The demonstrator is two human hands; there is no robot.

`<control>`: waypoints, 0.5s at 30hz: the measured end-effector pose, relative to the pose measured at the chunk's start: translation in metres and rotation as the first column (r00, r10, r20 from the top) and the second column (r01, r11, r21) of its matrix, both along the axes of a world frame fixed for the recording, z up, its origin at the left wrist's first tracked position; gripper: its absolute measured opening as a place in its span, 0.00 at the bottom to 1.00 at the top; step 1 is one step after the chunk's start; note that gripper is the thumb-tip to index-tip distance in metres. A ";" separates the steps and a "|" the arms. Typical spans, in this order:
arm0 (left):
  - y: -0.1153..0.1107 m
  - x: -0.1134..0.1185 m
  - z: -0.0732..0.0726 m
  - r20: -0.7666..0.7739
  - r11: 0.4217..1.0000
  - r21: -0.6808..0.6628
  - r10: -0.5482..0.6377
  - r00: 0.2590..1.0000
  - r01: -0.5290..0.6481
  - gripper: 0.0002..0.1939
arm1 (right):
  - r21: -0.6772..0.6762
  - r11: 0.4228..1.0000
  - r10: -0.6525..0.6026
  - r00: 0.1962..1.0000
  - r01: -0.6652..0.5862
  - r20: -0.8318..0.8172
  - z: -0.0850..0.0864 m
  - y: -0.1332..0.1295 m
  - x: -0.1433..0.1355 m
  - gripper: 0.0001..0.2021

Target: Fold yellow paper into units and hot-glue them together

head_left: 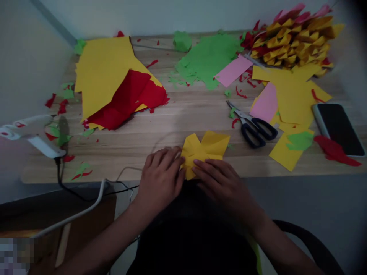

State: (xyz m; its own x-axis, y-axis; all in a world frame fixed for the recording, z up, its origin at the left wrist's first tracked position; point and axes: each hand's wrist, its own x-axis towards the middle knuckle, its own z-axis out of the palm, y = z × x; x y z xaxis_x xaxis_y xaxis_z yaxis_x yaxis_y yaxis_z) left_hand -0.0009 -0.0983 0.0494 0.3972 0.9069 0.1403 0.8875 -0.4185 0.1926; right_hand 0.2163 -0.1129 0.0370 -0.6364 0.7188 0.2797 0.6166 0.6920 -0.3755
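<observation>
A folded yellow paper piece (197,151) with several pointed flaps lies at the table's front edge, between my hands. My left hand (164,170) is at its left side, fingers close together and curled, with thumb and fingertips on the paper's edge. From the right, my right hand (219,175) rests its fingertips on the lower part of the same piece, fingers bent and together. Right of the paper lie scissors (252,128) with dark blue handles, their blades pointing up and left.
Yellow sheets (106,72) and red paper (126,101) lie left, a glue gun (37,133) at far left. Green paper (208,57) is at the back, folded yellow pieces (295,44) at back right, a phone (340,128) at right. Cables (97,198) hang below the front edge.
</observation>
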 end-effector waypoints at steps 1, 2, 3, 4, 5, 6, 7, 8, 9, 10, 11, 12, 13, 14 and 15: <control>-0.003 -0.002 -0.003 0.038 1.000 -0.008 -0.027 0.999 0.028 0.10 | 0.013 1.000 -0.020 1.000 0.020 0.003 -0.008 0.001 -0.003 0.18; -0.005 -0.005 -0.007 0.074 0.998 -0.020 -0.056 0.996 0.058 0.09 | 0.031 0.999 -0.038 0.999 0.038 -0.007 -0.015 0.002 -0.005 0.16; -0.008 -0.008 -0.010 0.107 0.996 -0.031 -0.079 0.991 0.083 0.09 | 0.043 0.998 -0.047 0.998 0.049 -0.033 -0.020 0.003 -0.006 0.14; -0.010 -0.011 -0.013 0.136 0.994 -0.036 -0.095 0.986 0.101 0.10 | 0.044 0.998 -0.052 0.996 0.055 -0.067 -0.024 0.003 -0.006 0.13; -0.011 -0.014 -0.015 0.158 0.993 -0.033 -0.105 0.982 0.112 0.11 | 0.037 0.998 -0.053 0.993 0.057 -0.108 -0.026 0.003 -0.006 0.11; -0.012 -0.017 -0.017 0.173 0.992 -0.027 -0.115 0.978 0.121 0.13 | 0.023 0.998 -0.055 0.988 0.059 -0.146 -0.027 0.004 -0.006 0.10; -0.013 -0.020 -0.018 0.182 0.991 -0.022 -0.127 0.975 0.133 0.15 | 0.004 0.998 -0.065 0.982 0.066 -0.179 -0.026 0.004 -0.006 0.09; -0.013 -0.022 -0.019 0.185 0.989 -0.021 -0.137 0.973 0.143 0.15 | -0.017 0.996 -0.086 0.975 0.084 -0.205 -0.025 0.004 -0.008 0.07; -0.013 -0.024 -0.019 0.182 0.988 -0.024 -0.144 0.973 0.151 0.14 | -0.043 0.993 -0.119 0.967 0.112 -0.223 -0.023 0.005 -0.010 0.06; -0.013 -0.025 -0.018 0.175 0.987 -0.029 -0.151 0.973 0.159 0.13 | -0.070 0.986 -0.164 0.958 0.152 -0.234 -0.021 0.006 -0.012 0.04; -0.012 -0.026 -0.018 0.165 0.986 -0.038 -0.156 0.974 0.165 0.12 | -0.097 0.975 -0.220 0.946 0.202 -0.238 -0.020 0.007 -0.016 0.03; -0.012 -0.027 -0.018 0.154 0.984 -0.043 -0.164 0.974 0.172 0.11 | -0.118 0.958 -0.283 0.931 0.262 -0.232 -0.018 0.009 -0.020 0.03; -0.012 -0.028 -0.017 0.145 0.983 -0.042 -0.172 0.974 0.180 0.11 | -0.130 0.937 -0.346 0.913 0.324 -0.218 -0.017 0.010 -0.024 0.04; -0.012 -0.028 -0.018 0.137 0.982 -0.035 -0.179 0.974 0.185 0.11 | -0.131 0.915 -0.402 0.894 0.382 -0.197 -0.017 0.012 -0.028 0.05; -0.012 -0.028 -0.019 0.131 0.982 -0.025 -0.184 0.974 0.189 0.12 | -0.124 0.894 -0.447 0.877 0.431 -0.174 -0.016 0.013 -0.031 0.06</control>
State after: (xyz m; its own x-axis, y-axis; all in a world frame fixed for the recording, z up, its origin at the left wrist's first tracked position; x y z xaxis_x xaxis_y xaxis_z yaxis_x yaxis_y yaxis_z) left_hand -0.0291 -0.1107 0.0309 0.5410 0.8240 0.1684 0.7617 -0.5649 0.3174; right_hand 0.1851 -0.0997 0.0208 -0.1893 0.9366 0.2947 0.7598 0.3299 -0.5603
